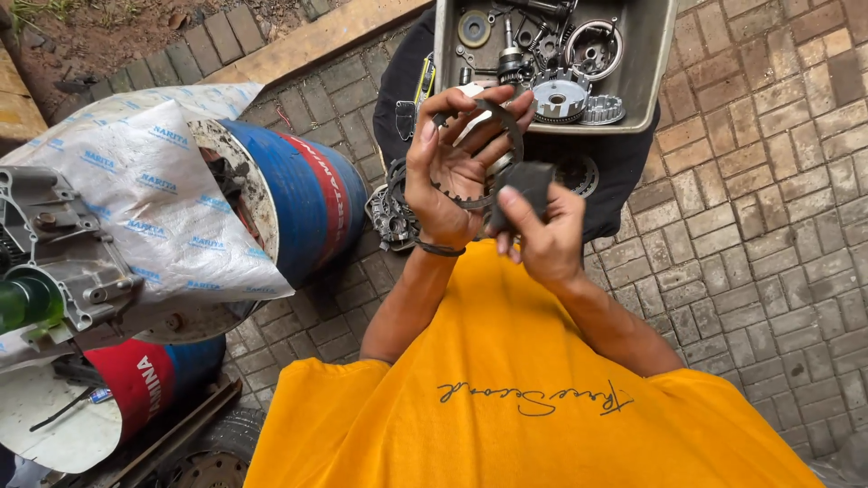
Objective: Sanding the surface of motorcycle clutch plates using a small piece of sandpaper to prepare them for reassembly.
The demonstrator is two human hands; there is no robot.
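Over brick paving (768, 226), left hand (448, 172) fingers (466, 101) curl around toothed ring (493, 149).

A yellow-orange T-shirt (533, 398) with dark script lettering, and a thin dark wristband (440, 248).

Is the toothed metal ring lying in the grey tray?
No, the toothed metal ring is held up in the left hand, below the grey tray, while the right hand holds a dark pad against it.
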